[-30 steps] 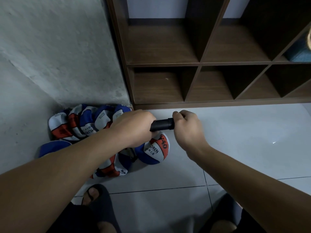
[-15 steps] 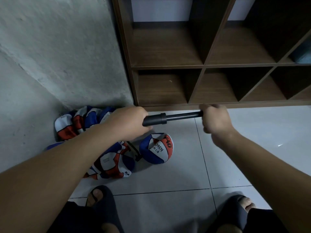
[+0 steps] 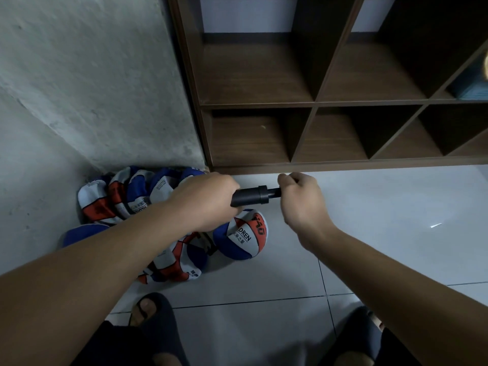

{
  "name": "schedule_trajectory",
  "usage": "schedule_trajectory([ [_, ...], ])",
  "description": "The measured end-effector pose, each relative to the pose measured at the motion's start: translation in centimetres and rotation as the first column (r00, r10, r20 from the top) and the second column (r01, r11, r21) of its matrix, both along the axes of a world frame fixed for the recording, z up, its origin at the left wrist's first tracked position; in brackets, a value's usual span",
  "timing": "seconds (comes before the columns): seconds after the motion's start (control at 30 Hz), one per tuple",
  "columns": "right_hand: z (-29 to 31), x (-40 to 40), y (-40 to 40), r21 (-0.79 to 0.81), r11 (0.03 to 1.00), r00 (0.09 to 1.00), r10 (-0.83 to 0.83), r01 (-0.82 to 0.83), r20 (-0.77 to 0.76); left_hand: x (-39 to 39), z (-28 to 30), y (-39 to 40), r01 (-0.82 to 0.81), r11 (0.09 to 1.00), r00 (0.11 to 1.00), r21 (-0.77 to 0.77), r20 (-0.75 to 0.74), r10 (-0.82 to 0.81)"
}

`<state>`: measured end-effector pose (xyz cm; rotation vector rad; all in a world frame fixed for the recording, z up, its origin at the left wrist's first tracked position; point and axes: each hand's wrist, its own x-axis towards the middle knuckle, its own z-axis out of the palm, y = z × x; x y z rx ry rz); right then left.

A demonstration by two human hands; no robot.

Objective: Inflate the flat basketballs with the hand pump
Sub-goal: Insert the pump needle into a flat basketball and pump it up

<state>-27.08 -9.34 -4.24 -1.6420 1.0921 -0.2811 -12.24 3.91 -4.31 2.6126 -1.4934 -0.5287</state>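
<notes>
A black hand pump (image 3: 250,197) lies level between my hands above the floor. My left hand (image 3: 206,199) grips its barrel; my right hand (image 3: 301,199) grips the handle end, with only a short piece of rod showing. Below the pump a red, white and blue basketball (image 3: 243,237) sits rounded on the tiles. A thin black hose (image 3: 211,247) runs at its left side. Several flat basketballs (image 3: 121,196) of the same colours are heaped in the corner to the left, partly hidden by my left forearm.
A dark wooden cubby shelf (image 3: 317,104) stands straight ahead, its bottom edge just beyond my hands. A rough grey wall (image 3: 92,83) closes off the left. My feet in dark slippers (image 3: 155,320) rest on the pale tiled floor (image 3: 383,212), which stretches to the right.
My right hand has pushed the pump handle back in toward the barrel, after pulling it out half a second ago. My left hand has stayed on the barrel.
</notes>
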Motion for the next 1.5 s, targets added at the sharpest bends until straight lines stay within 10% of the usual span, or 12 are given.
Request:
schedule_trajectory([
  [0.37, 0.3, -0.1, 0.7, 0.002, 0.996, 0.996, 0.087, -0.087, -0.036, -0.4, 0.1, 0.1, 0.034, 0.999, 0.999, -0.007, -0.008, -0.035],
  [0.67, 1.2, -1.0, -5.8, 0.024, 0.983, 0.983, -0.181, 0.182, -0.011, 2.3, 0.5, 1.3, -0.048, 0.998, 0.996, -0.030, -0.074, 0.046],
  [1.5, -0.3, 0.0, -1.2, 0.000, 0.999, 0.997, 0.037, -0.037, -0.060, -0.2, 0.1, 0.0, 0.006, 1.000, 1.000, -0.025, -0.029, -0.007],
])
